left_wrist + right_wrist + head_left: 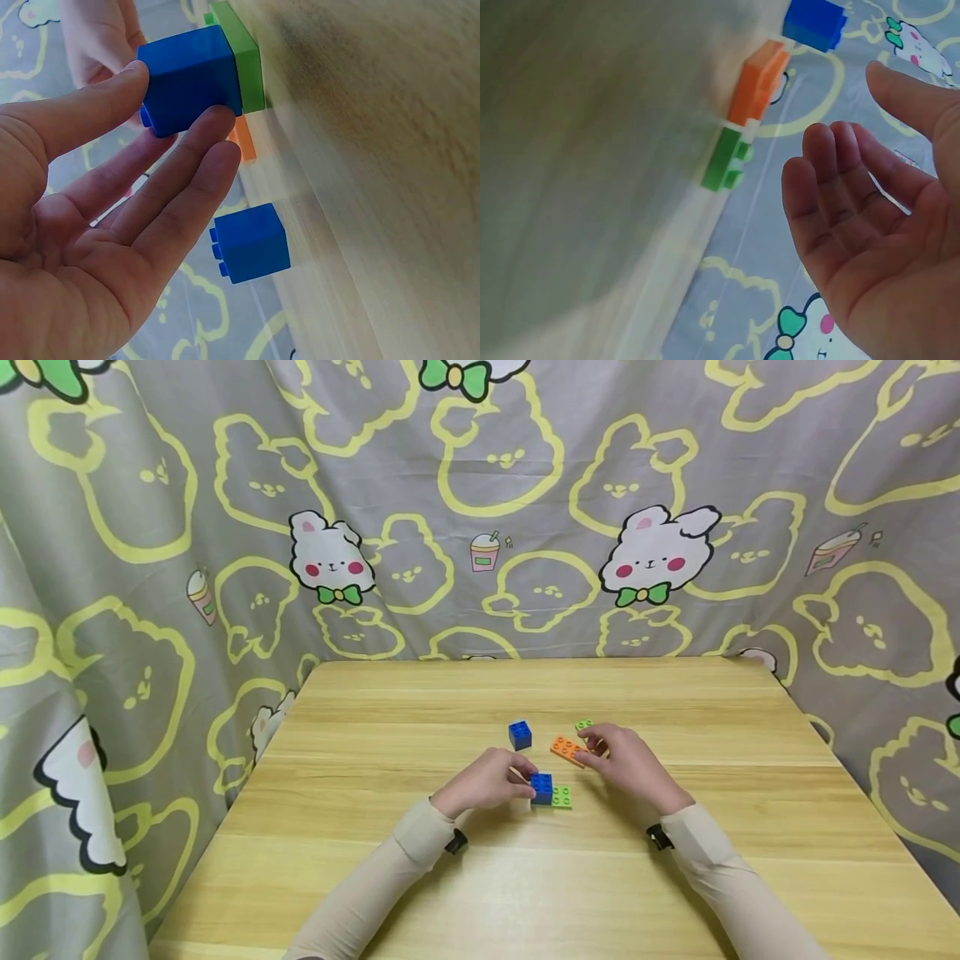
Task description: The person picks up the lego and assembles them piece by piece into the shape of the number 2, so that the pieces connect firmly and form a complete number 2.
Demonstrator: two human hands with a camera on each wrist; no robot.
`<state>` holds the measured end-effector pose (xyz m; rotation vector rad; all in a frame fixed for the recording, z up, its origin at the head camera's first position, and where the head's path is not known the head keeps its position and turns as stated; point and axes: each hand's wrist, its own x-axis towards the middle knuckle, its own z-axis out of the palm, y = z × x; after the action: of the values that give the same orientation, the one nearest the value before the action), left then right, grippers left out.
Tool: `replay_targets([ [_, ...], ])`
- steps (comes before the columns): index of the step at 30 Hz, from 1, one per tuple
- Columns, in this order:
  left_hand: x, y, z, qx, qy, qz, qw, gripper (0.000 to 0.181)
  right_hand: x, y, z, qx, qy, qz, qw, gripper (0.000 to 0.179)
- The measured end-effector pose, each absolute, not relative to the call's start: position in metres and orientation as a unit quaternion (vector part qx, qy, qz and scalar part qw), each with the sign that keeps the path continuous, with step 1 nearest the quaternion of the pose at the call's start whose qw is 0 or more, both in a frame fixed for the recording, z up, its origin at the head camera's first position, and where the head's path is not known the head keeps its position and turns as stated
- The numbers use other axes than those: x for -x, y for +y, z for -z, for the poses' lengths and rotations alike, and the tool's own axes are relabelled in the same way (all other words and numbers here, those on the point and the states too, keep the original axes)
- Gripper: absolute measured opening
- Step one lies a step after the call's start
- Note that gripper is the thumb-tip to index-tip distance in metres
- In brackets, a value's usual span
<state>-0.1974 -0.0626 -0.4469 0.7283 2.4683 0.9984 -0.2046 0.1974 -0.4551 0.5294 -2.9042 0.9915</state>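
Note:
My left hand (489, 778) holds a blue toy building brick (542, 788) between thumb and fingers. That brick sits on one end of a flat light green brick (562, 797), whose studs show beside it. Over an orange studded brick (566, 748) hovers my right hand (630, 766), its fingers loosely bent; in the right wrist view nothing lies between thumb and fingers. A small green brick (723, 160) is beyond the orange one, partly covered by the right hand in the head view. Another blue brick (251, 244) stands on the table apart from both hands.
The bricks are all on a light wooden table (375, 718). Behind it and along both sides hangs a grey curtain (525, 585) with yellow outlines and white rabbit faces. Dark straps (660, 837) circle the wrists.

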Motion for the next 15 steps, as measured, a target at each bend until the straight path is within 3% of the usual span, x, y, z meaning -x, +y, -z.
replay_targets([
  [15, 0.196, -0.063, 0.444, -0.253, 0.877, -0.360, 0.191, 0.030, 0.213, 0.204, 0.467, -0.146, -0.948, -0.281, -0.023, 0.045],
])
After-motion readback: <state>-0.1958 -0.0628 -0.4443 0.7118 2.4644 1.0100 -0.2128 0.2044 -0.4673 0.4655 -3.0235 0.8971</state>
